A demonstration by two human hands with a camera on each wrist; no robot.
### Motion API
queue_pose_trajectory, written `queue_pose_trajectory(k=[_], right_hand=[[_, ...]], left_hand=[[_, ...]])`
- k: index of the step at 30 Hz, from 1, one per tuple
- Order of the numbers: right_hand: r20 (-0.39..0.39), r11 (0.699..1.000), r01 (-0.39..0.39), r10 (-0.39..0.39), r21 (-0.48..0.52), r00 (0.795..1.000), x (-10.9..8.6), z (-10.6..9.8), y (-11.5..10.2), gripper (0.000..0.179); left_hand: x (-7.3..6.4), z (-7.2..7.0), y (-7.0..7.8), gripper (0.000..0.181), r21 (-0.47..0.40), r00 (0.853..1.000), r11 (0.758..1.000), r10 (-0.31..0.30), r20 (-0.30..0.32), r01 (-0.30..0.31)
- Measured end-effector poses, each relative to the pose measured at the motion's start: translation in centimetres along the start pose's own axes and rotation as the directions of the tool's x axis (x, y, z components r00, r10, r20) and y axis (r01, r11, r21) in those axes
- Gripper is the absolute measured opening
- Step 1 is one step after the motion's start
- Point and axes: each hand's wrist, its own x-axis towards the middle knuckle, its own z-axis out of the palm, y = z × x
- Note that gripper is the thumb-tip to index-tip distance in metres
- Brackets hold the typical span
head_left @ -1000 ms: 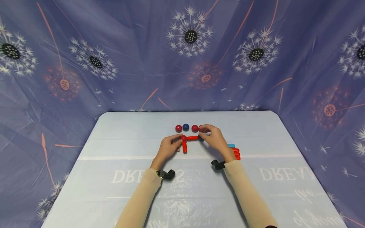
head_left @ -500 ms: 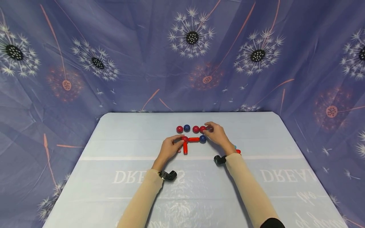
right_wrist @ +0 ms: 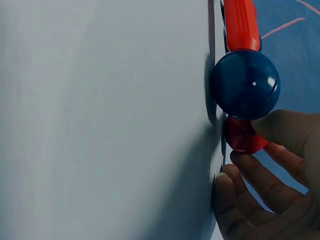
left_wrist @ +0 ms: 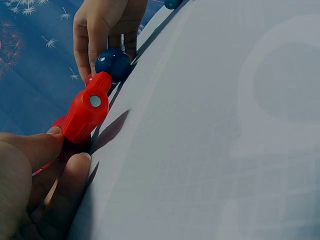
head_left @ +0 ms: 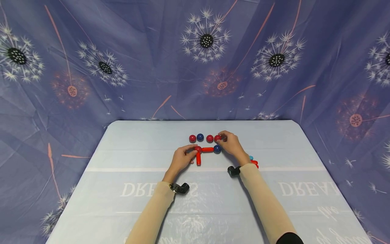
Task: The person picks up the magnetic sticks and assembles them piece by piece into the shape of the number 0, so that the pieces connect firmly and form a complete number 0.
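Observation:
In the head view my left hand [head_left: 181,158] pinches a red ball [head_left: 198,149] at the corner of a small assembly. One red rod [head_left: 208,149] runs right from that ball to a blue ball [head_left: 217,149]; a second red rod [head_left: 198,159] points toward me, its end showing a silvery disc in the left wrist view. My right hand [head_left: 232,145] holds another red ball [right_wrist: 244,136] between thumb and fingers, just behind the blue ball. That ball is at the right end of a back row, beside a red ball [head_left: 210,138].
Further left in the row sit a blue ball [head_left: 200,137] and a red ball [head_left: 192,138]. Red rods [head_left: 254,163] and a light blue rod [head_left: 251,158] lie right of my right forearm, partly hidden by it. A patterned curtain [head_left: 164,67] hangs behind the white table [head_left: 128,145].
My right hand has moved off the blue ball at the rod's end, slightly back and right, to the rightmost red ball. My left hand stays on the corner ball.

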Motion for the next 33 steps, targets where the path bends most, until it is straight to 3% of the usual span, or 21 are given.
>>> queue_pose_trajectory(k=[16,23,29,33], right_hand=[[-0.007,1.0,0.026,-0.026,0.015,1.0,-1.4,-1.7,0.7,0.036],[-0.025,0.997,0.018,-0.016,0.076,1.0,-2.6,-2.6,0.1,0.037],[-0.07,0.986,0.028,-0.016,0.164,0.997,-4.0,-2.4,-0.8,0.036],[-0.069,0.985,0.045,-0.034,0.164,0.997,-5.1,-1.7,-1.5,0.035]], left_hand=[[0.1,0.1,0.0,0.033,-0.015,1.0,1.0,-0.006,-0.005,0.006],[0.0,0.1,-0.1,0.033,-0.01,1.0,1.0,-0.004,-0.011,0.004],[-0.1,0.1,-0.1,0.033,-0.015,1.0,1.0,-0.006,-0.005,0.006],[-0.1,0.2,-0.1,0.033,-0.003,1.0,1.0,-0.005,-0.008,0.005]])
